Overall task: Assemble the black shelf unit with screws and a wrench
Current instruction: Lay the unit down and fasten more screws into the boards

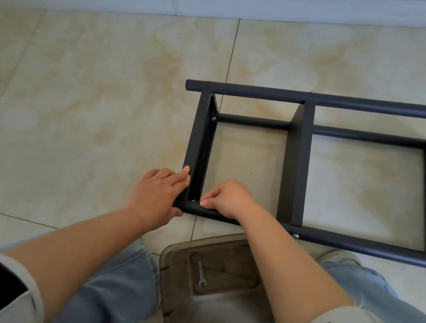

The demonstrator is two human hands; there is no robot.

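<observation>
We are looking down at a glossy beige marbled tile floor (90,102); a pale grey baseboard (230,7) is running along its far edge. A translucent smoky-brown plastic tray (209,317) is lying near the floor's near edge, between light-blue denim trouser legs (119,286).

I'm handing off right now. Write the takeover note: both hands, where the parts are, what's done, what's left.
Left hand: fingers straight, steadying the end panel of the shelf unit, which lies on its side on the floor.
Right hand: pinching at a screw at the near-left corner joint.
Wrench: unused, in the brown tray between the knees.
Done: other visible corner screws are in.
Left: seat this screw, then probably tighten with the wrench.
</observation>
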